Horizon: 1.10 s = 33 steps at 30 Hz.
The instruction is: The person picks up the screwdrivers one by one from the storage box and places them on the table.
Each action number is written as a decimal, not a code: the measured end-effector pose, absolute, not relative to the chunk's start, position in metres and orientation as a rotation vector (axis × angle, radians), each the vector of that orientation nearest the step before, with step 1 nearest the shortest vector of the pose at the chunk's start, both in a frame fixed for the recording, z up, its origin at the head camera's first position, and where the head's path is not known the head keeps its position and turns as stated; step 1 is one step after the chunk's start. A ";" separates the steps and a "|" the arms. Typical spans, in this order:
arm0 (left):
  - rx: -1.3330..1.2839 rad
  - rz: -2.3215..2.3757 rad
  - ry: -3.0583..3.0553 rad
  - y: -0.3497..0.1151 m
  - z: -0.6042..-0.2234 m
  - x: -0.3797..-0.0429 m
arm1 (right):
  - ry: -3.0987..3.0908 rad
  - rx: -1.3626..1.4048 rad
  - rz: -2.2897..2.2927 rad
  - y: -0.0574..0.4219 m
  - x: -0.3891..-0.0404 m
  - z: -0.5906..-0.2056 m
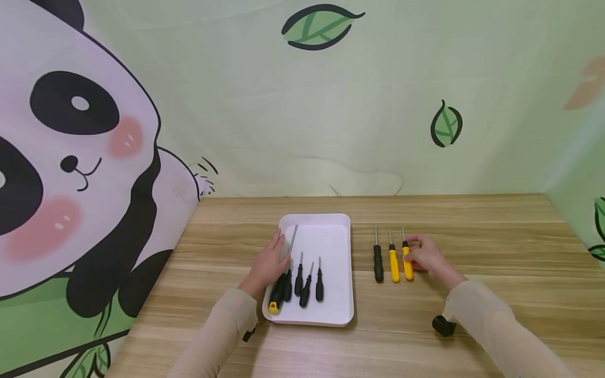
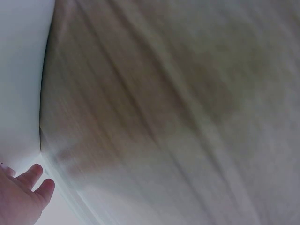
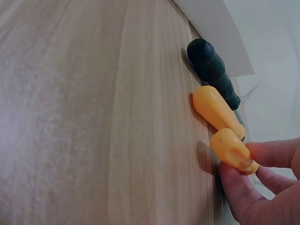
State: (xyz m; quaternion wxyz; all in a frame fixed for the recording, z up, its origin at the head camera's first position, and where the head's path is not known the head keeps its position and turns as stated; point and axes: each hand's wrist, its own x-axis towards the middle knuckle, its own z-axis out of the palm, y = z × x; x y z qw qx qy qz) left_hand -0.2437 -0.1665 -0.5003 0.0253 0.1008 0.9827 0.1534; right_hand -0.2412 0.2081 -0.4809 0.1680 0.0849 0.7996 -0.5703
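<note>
A row of three screwdrivers lies on the table right of the white tray (image 1: 333,236): a black screwdriver (image 1: 378,265), a yellow screwdriver (image 1: 394,265) and, rightmost, another yellow screwdriver (image 1: 408,270). My right hand (image 1: 427,257) pinches that rightmost one near the top of its handle, thumb and fingers on either side, as the right wrist view confirms. My left hand (image 1: 267,266) rests along the tray's left rim with its fingers fairly straight. Inside the tray are several black-handled screwdrivers (image 1: 306,294), beside a longer black screwdriver with a yellow end (image 1: 276,296), partly behind the left hand.
The wooden table (image 1: 227,231) reaches back to a wall hanging (image 1: 368,105) printed with a panda and leaves. A strip of tabletop lies between the tray and the screwdriver row. Each wrist wears a small black device, the right one (image 1: 444,325) plainly visible.
</note>
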 end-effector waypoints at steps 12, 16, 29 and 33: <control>0.322 0.466 3.038 -0.167 -0.499 -0.243 | 2.424 0.243 -1.462 0.199 -0.240 -0.480; 0.340 0.462 3.050 -0.167 -0.498 -0.242 | 2.468 0.240 -1.405 0.198 -0.241 -0.480; 0.325 0.447 3.044 -0.166 -0.499 -0.243 | 2.521 0.249 -1.273 0.193 -0.240 -0.477; 0.325 0.445 3.050 -0.167 -0.500 -0.243 | 2.515 0.244 -1.266 0.193 -0.240 -0.476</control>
